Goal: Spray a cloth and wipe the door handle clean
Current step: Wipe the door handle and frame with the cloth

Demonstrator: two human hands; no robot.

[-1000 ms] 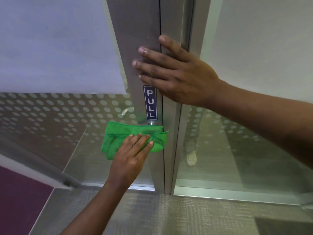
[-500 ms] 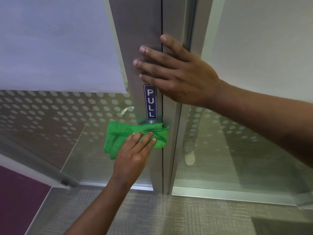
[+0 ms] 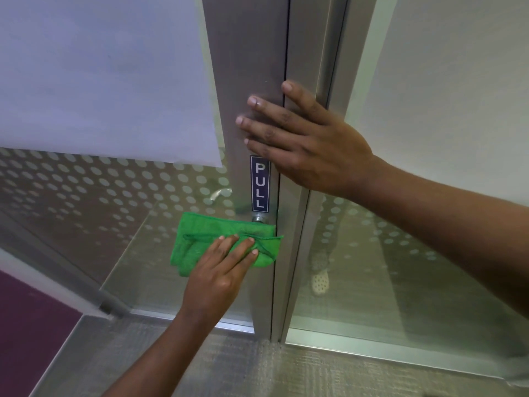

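Note:
A green cloth (image 3: 200, 239) is draped over the door handle, of which only the metal base (image 3: 258, 218) shows under a blue PULL sign (image 3: 260, 183). My left hand (image 3: 220, 270) comes up from below with its fingers pressed over the cloth on the handle; the thumb is hidden. My right hand (image 3: 309, 144) lies flat, fingers spread, on the grey metal door stile (image 3: 249, 53) just above the sign. No spray bottle is in view.
The door's glass (image 3: 86, 196) has a frosted dot pattern, with a white sheet (image 3: 100, 75) stuck on its upper part. A fixed glass panel (image 3: 400, 253) stands to the right of the frame. Grey carpet (image 3: 257, 368) lies below and a purple surface (image 3: 28, 325) at lower left.
My right hand has slid slightly down the stile toward the PULL sign. My left hand stays pressed on the cloth over the handle, barely shifting.

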